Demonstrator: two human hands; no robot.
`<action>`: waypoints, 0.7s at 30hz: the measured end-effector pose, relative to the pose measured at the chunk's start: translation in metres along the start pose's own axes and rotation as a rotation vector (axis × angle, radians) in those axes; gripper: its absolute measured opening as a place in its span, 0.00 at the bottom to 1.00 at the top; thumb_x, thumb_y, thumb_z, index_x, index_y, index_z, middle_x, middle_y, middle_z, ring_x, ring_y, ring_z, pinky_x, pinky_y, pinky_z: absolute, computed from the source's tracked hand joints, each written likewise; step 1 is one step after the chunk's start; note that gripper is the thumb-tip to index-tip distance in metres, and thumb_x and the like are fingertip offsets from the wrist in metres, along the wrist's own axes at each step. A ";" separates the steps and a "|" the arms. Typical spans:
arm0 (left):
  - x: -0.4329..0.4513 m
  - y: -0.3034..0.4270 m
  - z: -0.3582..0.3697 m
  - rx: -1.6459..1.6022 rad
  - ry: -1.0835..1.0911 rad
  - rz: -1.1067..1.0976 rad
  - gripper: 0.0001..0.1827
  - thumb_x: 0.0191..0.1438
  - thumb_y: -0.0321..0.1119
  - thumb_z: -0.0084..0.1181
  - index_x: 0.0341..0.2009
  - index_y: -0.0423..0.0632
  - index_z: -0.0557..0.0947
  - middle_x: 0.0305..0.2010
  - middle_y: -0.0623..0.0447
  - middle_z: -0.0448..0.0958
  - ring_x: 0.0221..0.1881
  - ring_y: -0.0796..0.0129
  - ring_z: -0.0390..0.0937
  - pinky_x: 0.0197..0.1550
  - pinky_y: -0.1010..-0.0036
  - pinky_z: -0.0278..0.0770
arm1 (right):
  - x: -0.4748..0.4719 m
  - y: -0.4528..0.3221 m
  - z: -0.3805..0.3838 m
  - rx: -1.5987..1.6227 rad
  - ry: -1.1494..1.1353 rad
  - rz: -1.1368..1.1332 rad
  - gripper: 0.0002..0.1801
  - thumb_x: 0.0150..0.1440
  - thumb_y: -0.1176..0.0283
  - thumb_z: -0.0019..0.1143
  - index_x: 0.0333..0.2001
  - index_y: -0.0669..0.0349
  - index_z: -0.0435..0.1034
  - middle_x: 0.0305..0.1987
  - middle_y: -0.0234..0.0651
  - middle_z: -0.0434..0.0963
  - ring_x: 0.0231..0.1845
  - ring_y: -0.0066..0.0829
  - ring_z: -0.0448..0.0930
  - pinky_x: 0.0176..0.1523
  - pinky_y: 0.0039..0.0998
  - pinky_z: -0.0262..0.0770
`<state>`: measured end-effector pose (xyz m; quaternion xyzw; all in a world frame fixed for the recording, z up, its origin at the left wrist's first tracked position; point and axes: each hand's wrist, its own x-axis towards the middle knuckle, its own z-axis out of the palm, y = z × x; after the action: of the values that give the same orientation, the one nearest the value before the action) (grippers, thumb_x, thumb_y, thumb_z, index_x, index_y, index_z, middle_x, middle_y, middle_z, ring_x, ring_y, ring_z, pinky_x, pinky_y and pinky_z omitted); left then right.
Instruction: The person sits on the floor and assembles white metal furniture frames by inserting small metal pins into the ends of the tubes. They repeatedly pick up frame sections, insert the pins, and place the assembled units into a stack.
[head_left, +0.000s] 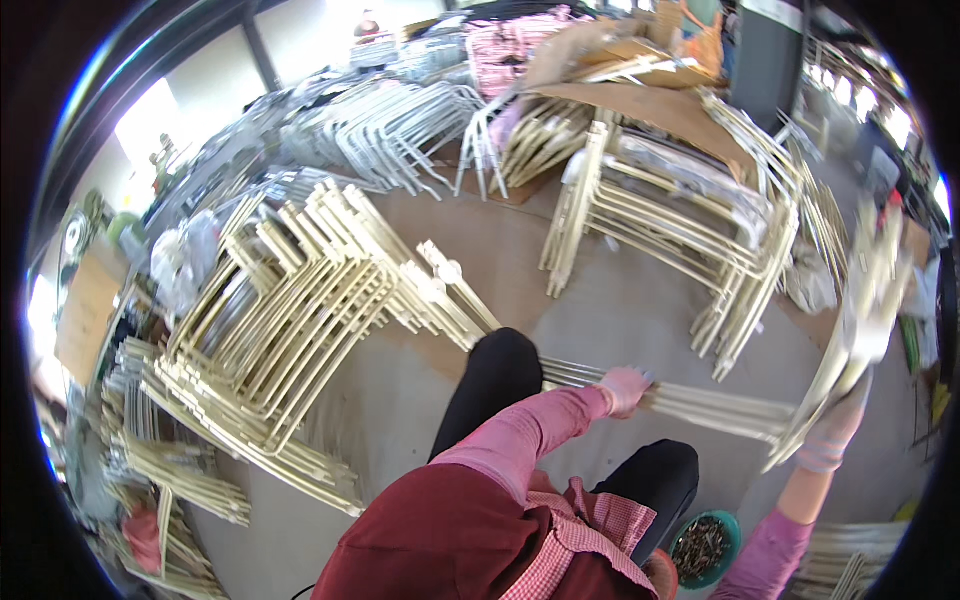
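My left hand (626, 391), in a pale pink work glove, is closed around the crossbars of a cream metal tube frame (720, 411) between and beyond my knees. My right hand (832, 431), in a glove with a striped cuff, grips the same frame low on its right side, where paired tubes (870, 300) rise steeply. Motion blurs that side, so its joints are unclear. My left knee hides part of the frame's far end. Beside my right leg is a green plastic basin (705, 551) of small metal fasteners, partly overlapping an orange-red container (661, 574).
Stacked cream tube frames (300, 330) occupy the floor at left. More cream frames (675, 217) stand ahead, with cardboard (645, 112) above them. Grey-white frames (390, 135) and pink bundles (502, 52) are farther back. A dark pillar (766, 67) and a person (701, 30) are beyond.
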<state>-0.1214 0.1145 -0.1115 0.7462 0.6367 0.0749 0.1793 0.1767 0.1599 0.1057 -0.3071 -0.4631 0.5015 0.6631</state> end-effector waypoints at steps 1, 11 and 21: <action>0.001 0.004 -0.023 -0.074 0.118 -0.012 0.21 0.43 0.27 0.59 0.45 0.44 0.74 0.48 0.40 0.75 0.51 0.46 0.75 0.49 0.57 0.75 | 0.006 -0.034 0.054 0.018 -0.109 -0.060 0.27 0.69 0.57 0.37 0.65 0.62 0.61 0.60 0.32 0.70 0.59 0.27 0.70 0.64 0.30 0.63; -0.042 -0.087 -0.156 -2.210 1.150 -0.032 0.20 0.55 0.49 0.61 0.47 0.53 0.78 0.39 0.56 0.78 0.39 0.61 0.71 0.45 0.69 0.72 | -0.062 -0.014 0.225 -0.737 -0.556 -1.014 0.32 0.58 0.79 0.50 0.67 0.65 0.58 0.68 0.41 0.65 0.68 0.36 0.64 0.72 0.36 0.55; -0.274 -0.087 -0.146 -1.157 1.644 -0.223 0.24 0.51 0.19 0.56 0.54 0.44 0.69 0.51 0.51 0.72 0.53 0.67 0.70 0.58 0.67 0.68 | -0.139 0.155 0.256 -1.575 -1.151 -0.463 0.54 0.50 0.44 0.57 0.72 0.58 0.46 0.75 0.50 0.49 0.75 0.51 0.52 0.75 0.48 0.43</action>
<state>-0.3001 -0.1177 0.0241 0.1979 0.4948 0.8458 0.0253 -0.1276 0.0605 0.0259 -0.2716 -0.9619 -0.0172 0.0272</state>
